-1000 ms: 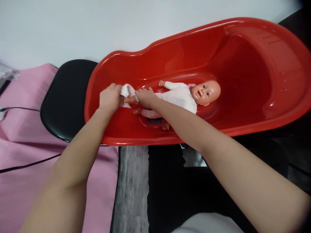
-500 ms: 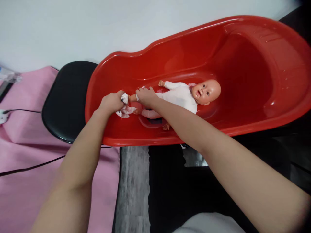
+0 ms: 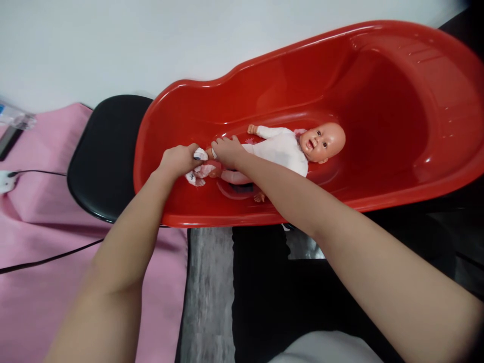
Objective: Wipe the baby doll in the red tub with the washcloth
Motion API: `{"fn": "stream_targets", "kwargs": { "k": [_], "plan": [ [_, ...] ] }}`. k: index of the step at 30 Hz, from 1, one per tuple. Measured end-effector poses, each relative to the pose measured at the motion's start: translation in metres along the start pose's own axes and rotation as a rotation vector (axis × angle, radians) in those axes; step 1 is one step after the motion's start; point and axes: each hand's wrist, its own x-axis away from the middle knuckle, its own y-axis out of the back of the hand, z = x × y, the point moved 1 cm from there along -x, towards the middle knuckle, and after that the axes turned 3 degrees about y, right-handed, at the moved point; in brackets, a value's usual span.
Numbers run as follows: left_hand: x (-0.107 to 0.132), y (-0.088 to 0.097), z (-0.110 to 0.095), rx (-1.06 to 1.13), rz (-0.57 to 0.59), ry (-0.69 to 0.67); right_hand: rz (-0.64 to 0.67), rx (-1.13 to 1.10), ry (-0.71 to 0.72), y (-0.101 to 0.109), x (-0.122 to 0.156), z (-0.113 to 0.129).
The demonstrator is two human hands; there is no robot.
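A baby doll in a white top lies on its back in the red baby bathtub, its head to the right and its feet to the left. My left hand is closed on a crumpled white cloth at the end of one doll leg. Part of the cloth, with pinkish and dark marks, hangs down beside the doll's other foot. My right hand is wrapped round that same leg, higher up, and hides much of it. The other doll leg lies nearer to me, apart from my fingers.
Left of the tub is a black seat or lid-like panel. Pink cloth covers the left side, with black cables across it. A white wall stands behind. Grey flooring shows below the tub.
My left hand has moved slightly right along the leg with the cloth, closer to my right hand. My right hand and the doll have stayed nearly the same; the view shifted slightly.
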Motion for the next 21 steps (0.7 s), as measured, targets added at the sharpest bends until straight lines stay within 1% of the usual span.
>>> {"fn": "stream_targets", "kwargs": {
  "k": [6, 11, 16, 21],
  "plan": [
    [-0.002, -0.002, -0.002, -0.011, 0.018, 0.017, 0.046, -0.017, -0.034, -0.005, -0.004, -0.005],
    [-0.008, -0.010, -0.004, -0.037, 0.093, 0.008, 0.132, -0.010, -0.111, -0.013, -0.005, -0.010],
    [-0.013, -0.019, -0.004, -0.063, 0.157, -0.007, 0.179, 0.009, -0.172, -0.014, 0.001, -0.011],
    [-0.015, -0.025, -0.006, -0.080, 0.198, -0.023, 0.181, 0.019, -0.168, -0.013, 0.007, -0.007]
  ]
}}
